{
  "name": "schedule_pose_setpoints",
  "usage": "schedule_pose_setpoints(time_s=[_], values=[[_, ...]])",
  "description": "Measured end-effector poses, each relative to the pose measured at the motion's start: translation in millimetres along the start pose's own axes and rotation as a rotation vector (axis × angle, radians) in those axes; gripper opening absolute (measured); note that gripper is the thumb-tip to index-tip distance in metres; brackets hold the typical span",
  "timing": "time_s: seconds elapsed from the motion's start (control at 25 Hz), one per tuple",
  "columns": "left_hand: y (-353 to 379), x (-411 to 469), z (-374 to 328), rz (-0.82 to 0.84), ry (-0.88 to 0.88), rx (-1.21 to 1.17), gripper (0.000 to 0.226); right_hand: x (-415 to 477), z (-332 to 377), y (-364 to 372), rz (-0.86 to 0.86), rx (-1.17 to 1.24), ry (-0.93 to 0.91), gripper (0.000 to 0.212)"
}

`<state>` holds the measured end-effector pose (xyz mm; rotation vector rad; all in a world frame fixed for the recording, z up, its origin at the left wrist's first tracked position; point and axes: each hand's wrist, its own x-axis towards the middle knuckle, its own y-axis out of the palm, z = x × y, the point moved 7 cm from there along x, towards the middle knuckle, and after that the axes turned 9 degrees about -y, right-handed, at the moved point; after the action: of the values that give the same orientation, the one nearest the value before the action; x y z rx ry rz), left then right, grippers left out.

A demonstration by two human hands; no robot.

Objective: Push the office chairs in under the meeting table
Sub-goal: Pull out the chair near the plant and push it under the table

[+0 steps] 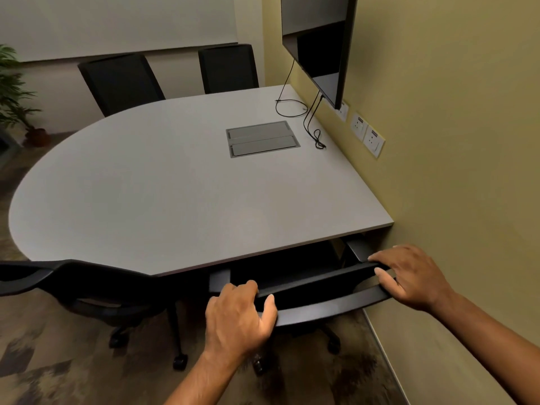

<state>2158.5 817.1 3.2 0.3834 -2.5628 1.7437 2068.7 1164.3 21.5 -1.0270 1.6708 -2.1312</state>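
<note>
Small office mtg room; grey meeting table (pixel 163 182) w/ a flush cable box (pixel 262 139) stood against the wall; black office chairs (pixel 122 80) sat round it; wall screen (pixel 321 42), whiteboard (pixel 117 21) & sockets (pixel 366 133) showed it

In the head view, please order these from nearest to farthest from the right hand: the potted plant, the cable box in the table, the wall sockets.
From the right hand:
1. Wall sockets, on the right wall.
2. Cable box, in the tabletop.
3. Potted plant, far left corner.
</note>
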Motion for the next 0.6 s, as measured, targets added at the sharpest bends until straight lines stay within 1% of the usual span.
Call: schedule_pose_setpoints(time_s=[0.12, 0.2, 0.44, 0.6], values=[[7, 25, -5, 0.025, -0.054, 0.057, 0.045, 18, -23, 10, 0.046, -0.006, 0.027, 0.041], [4, 50, 1, 0.013, -0.052, 0.085, 0.051, 38, -27, 21, 0.07, 0.008, 0.034, 0.042], [0, 105, 16, 0.011, 0.039, 0.119, 0.052, 73, -23, 40, 0.05, 0.022, 0.049, 0.04], [4, 119, 6, 0.022, 0.081, 0.198, 0.063, 91, -37, 43, 0.048, 0.013, 0.038, 0.041]])
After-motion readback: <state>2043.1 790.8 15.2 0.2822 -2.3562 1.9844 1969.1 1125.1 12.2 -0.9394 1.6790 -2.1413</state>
